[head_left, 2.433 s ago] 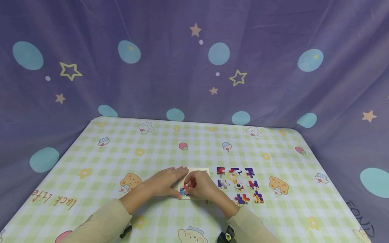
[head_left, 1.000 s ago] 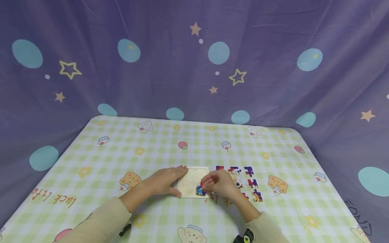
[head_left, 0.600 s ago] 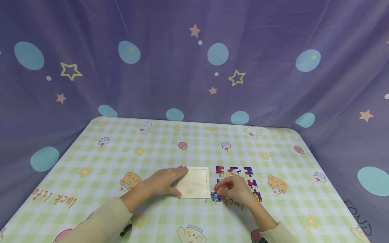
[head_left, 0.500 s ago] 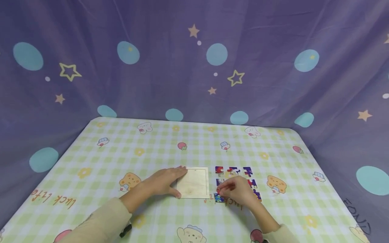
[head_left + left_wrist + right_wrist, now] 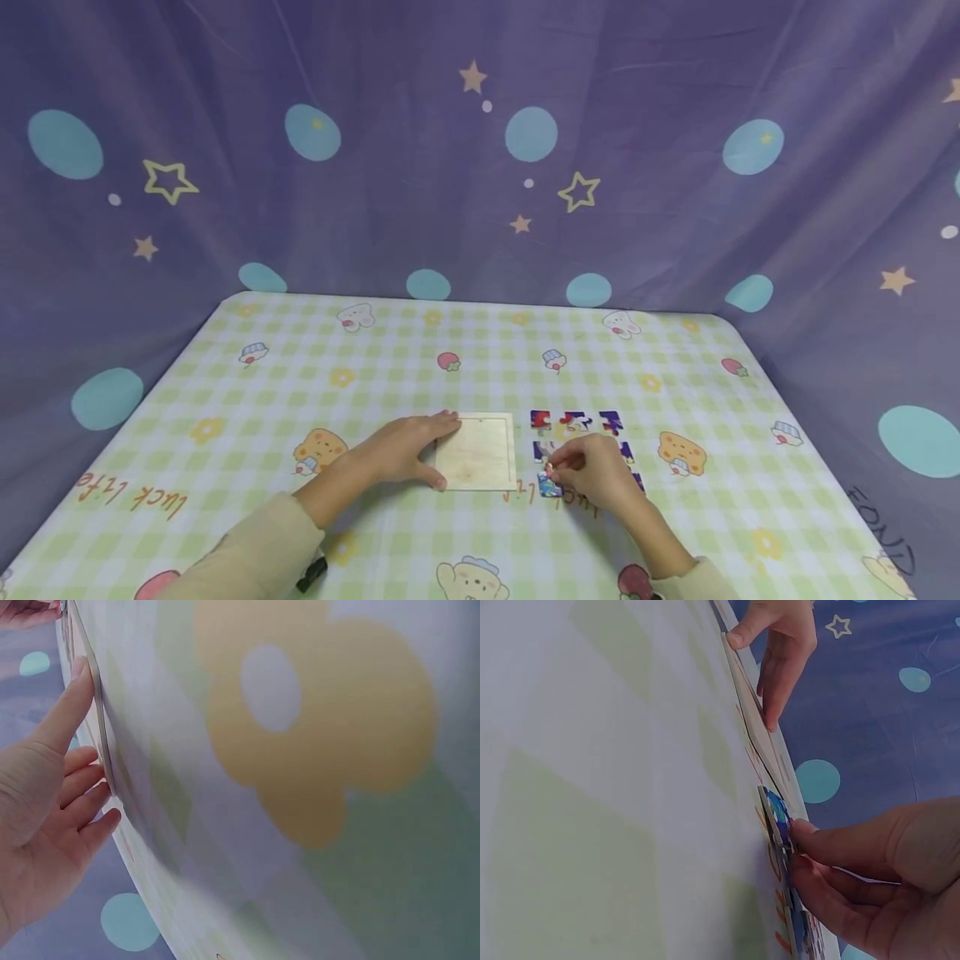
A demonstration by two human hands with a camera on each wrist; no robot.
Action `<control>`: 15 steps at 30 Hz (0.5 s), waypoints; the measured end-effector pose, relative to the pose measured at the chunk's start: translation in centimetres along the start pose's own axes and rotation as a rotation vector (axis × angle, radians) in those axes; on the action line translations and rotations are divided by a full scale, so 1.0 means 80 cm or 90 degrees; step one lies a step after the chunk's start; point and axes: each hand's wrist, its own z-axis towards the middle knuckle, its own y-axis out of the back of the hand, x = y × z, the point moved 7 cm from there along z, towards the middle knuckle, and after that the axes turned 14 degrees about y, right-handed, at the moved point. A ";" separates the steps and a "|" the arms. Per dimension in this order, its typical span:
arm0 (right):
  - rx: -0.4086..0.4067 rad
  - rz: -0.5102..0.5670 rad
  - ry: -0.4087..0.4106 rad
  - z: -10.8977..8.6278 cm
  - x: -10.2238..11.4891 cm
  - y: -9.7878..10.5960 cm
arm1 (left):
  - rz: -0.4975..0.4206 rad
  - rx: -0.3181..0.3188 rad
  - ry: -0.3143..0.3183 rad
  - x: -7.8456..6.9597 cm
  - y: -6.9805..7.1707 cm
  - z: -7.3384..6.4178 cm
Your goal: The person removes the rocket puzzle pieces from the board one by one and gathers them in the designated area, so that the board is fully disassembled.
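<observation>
My right hand (image 5: pixel 600 471) pinches a blue and red puzzle piece (image 5: pixel 550 485) between thumb and fingertips. In the right wrist view, this puzzle piece (image 5: pixel 776 810) is low over the cloth and slightly tilted, beside other pieces. A pale wooden puzzle tray (image 5: pixel 476 454) lies bare to the left of it. My left hand (image 5: pixel 397 450) rests at the tray's left side, thumb at the near corner and fingertips at the far corner. The left wrist view shows this hand (image 5: pixel 56 799) with its thumb along the tray's edge and fingers fairly straight.
Several loose puzzle pieces lie in rows right of the tray, among them a red and purple piece (image 5: pixel 540 420) and a purple corner piece (image 5: pixel 611 421). My right hand covers some. A checked cloth (image 5: pixel 375 533) covers the table; a purple curtain (image 5: pixel 412 167) hangs behind.
My right hand has carried the blue and red piece from the tray's lower left, rightward off the tray, to the near-left corner of the loose pieces. My left hand has stayed at the tray.
</observation>
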 end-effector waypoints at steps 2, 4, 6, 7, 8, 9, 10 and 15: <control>-0.001 -0.003 0.002 0.000 0.001 0.000 | -0.002 0.002 0.002 0.001 0.000 -0.001; -0.002 -0.003 0.001 0.000 0.002 0.000 | -0.006 0.007 0.005 0.003 -0.001 -0.001; -0.004 -0.010 0.006 0.000 0.005 0.003 | -0.016 0.015 0.009 0.005 -0.002 -0.002; -0.008 -0.017 0.009 0.001 0.006 0.005 | -0.027 0.020 0.009 0.006 -0.003 -0.002; -0.013 -0.021 0.011 0.001 0.007 0.008 | -0.040 0.025 0.008 0.007 -0.004 -0.003; -0.021 -0.025 0.014 0.002 0.008 0.012 | -0.053 0.030 0.010 0.008 -0.004 -0.004; -0.030 -0.031 0.017 0.002 0.009 0.016 | -0.066 0.033 0.010 0.009 -0.004 -0.004; -0.065 -0.067 0.014 0.005 0.003 0.045 | -0.108 0.020 0.014 0.017 0.005 -0.012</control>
